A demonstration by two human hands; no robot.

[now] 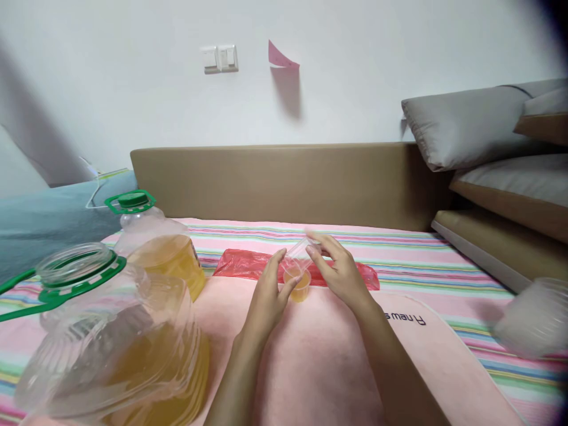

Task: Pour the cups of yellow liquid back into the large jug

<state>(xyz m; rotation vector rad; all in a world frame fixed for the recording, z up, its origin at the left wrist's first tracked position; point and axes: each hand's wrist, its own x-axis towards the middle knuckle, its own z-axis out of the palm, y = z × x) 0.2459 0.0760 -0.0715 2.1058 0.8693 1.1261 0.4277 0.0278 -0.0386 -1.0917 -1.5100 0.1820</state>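
A small clear plastic cup (300, 291) of yellow liquid stands on the pink mat (319, 361). Just above its rim is a tilted, see-through plastic lid (302, 253), partly blurred. My right hand (338, 266) pinches the lid from the right between thumb and fingers. From the left, my left hand (271, 291) is closed on the lid's edge, with its thumb passing in front of the cup's rim. I cannot tell whether that thumb also touches the cup. Behind the cup lies a crumpled red plastic bag (242, 264).
An uncapped large jug (177, 355) of yellow liquid stands close at left, its green handle (26, 296) sticking out. A green-capped jug (151, 231) is behind it. A translucent container (536, 319) lies at right. Cushions (470, 124) are piled at the back right, beside a brown headboard (284, 183).
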